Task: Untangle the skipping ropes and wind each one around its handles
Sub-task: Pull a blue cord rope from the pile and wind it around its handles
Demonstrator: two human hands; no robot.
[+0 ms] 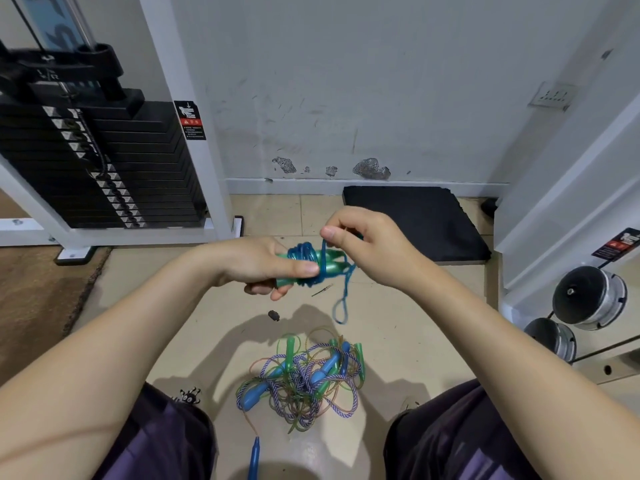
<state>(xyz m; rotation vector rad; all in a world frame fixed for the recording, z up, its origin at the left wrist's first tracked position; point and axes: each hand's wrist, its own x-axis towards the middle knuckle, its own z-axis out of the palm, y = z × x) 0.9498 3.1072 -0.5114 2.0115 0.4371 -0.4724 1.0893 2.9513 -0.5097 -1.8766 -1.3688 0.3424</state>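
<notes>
- At centre frame, above the floor [398, 341], the left hand [263, 265] grips a pair of green handles [329, 266], its fingers curled round them and the thumb pressed on top.
- The blue rope [304, 252] is coiled round those handles; a short doubled tail [341, 306] hangs off toward 5 o'clock.
- At 1 o'clock of the handles, the right hand [367, 244] pinches a strand of that rope between thumb and curled fingers, lifting it just above the bundle.
- My read: this rope is nearly wound, and only the tail is left to lay down or tuck.
- To do it well: keep the strand taut, lay each turn beside the one before it, and let the left thumb pin the coils so nothing springs loose.
- Tucking the tail's loop under a turn would likely lock it.
- Down at 6 o'clock, the tangled pile [304, 382] of green and blue handles and striped and clear ropes lies on the floor between the knees, well apart from the hands.
- One blue handle [254, 459] trails out toward the bottom edge.
</notes>
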